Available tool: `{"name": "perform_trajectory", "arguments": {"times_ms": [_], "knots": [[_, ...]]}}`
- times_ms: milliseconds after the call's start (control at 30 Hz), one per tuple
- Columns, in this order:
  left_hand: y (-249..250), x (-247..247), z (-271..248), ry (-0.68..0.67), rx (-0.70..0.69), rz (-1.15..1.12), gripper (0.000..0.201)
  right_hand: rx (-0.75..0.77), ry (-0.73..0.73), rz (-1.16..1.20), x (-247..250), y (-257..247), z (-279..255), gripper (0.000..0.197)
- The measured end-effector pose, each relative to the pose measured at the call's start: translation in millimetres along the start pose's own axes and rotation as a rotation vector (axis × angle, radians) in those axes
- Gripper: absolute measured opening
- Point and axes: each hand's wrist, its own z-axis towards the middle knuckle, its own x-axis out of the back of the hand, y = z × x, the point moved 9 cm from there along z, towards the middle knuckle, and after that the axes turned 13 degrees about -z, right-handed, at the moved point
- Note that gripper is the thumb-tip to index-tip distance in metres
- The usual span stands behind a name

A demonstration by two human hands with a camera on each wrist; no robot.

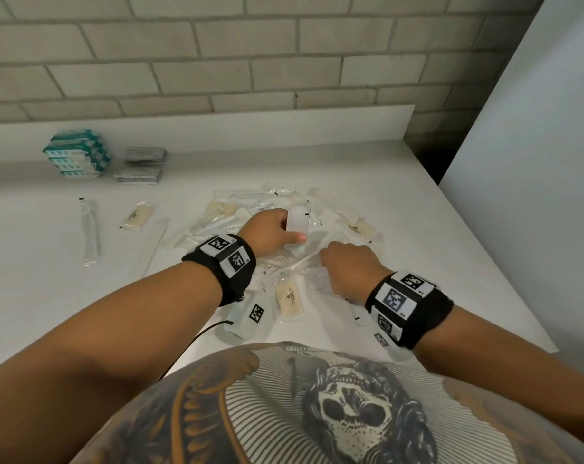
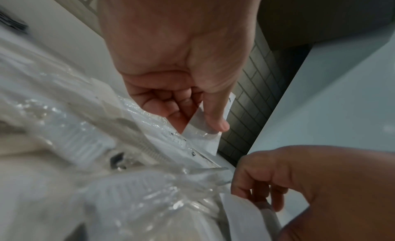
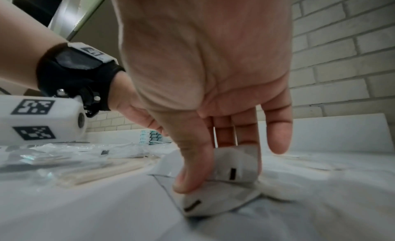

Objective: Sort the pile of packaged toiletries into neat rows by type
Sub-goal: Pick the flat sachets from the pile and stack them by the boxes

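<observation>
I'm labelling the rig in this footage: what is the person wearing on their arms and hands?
Both forearms are bare, with no sleeves or gloves. Each wrist carries a black fabric band: the left wristband and the right wristband, both bearing white rectangular tags printed with black square-pattern markers. A white camera housing with similar markers hangs under the left wrist, and a thin black cable trails from it.

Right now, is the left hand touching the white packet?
Touching. The left wrist view shows the left hand pinching the white packet between thumb and fingers.

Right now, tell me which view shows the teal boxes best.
Head view: the stacked teal boxes sit whole at the counter's back left. The right wrist view shows them small and distant; the left wrist view shows none.
</observation>
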Motion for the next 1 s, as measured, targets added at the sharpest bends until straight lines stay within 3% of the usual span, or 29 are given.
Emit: {"name": "perform_trajectory", "arguments": {"times_ms": [67,133,233,300,400,533,667,867,1000], "knots": [[-1,2,-3,0.019,0.004,-0.012,0.038,-0.014,-0.044,-0.036,1,2,0,0.028],[-3,3,-6,0.029,0.007,-0.045,0.039,-0.070,-0.105,-0.076,-1,9,1,0.007],[-6,-8,-15,-0.074,0.039,-0.080,0.034,-0.111,-0.150,-0.073,-2,15,2,0.016],[-7,-17,-19,-0.144,0.045,0.041,0.033,-0.103,-0.140,-0.080,0,16,3,0.011],[-9,-17,-18,-0.141,0.041,0.162,0.033,-0.072,-0.062,-0.096,3,10,5,0.003],[-9,-6,-17,-0.112,0.032,0.241,0.032,-0.043,0.009,-0.159,5,1,9,0.024],[-13,3,-16,-0.067,0.035,0.251,0.033,-0.050,-0.080,0.010,-2,12,20,0.023],[-15,5,-17,-0.001,0.018,0.107,0.030,-0.047,-0.245,0.051,-14,8,34,0.043],[2,-22,-27,-0.215,-0.018,0.077,0.029,-0.022,-0.228,0.104,-9,17,31,0.034]]}}
